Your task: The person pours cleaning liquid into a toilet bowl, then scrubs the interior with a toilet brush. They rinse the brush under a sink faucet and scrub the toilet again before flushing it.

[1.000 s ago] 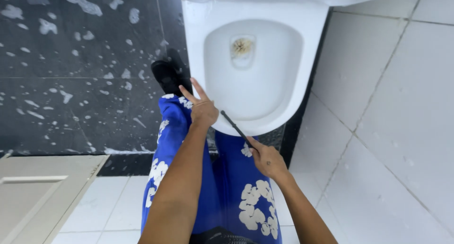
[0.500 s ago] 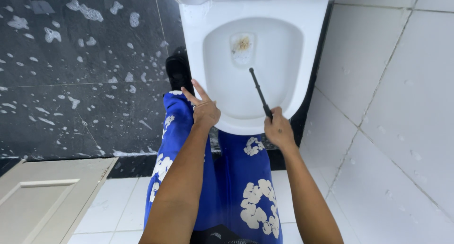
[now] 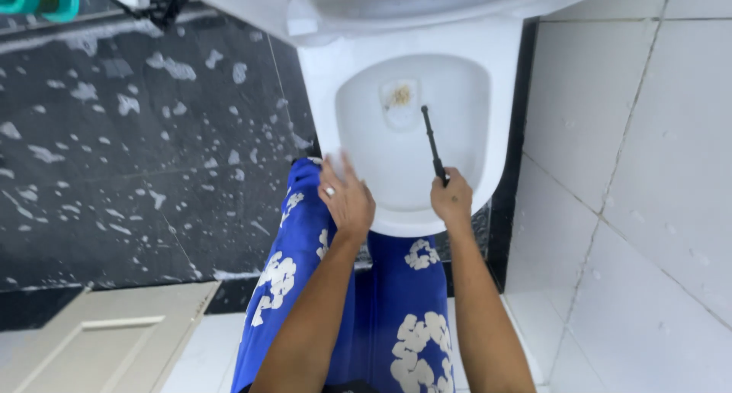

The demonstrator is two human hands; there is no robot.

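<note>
black slim rod runs lengthwise up from the right hand, whose fingers are closed round its near end, over the white toilet bowl, while the left hand rests open-fingered on the rim.

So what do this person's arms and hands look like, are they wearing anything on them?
Both forearms are bare, with no sleeves, gloves or watch in view. The left hand has a silver-coloured ring on one finger. The right hand shows no ring or other marking.
</note>
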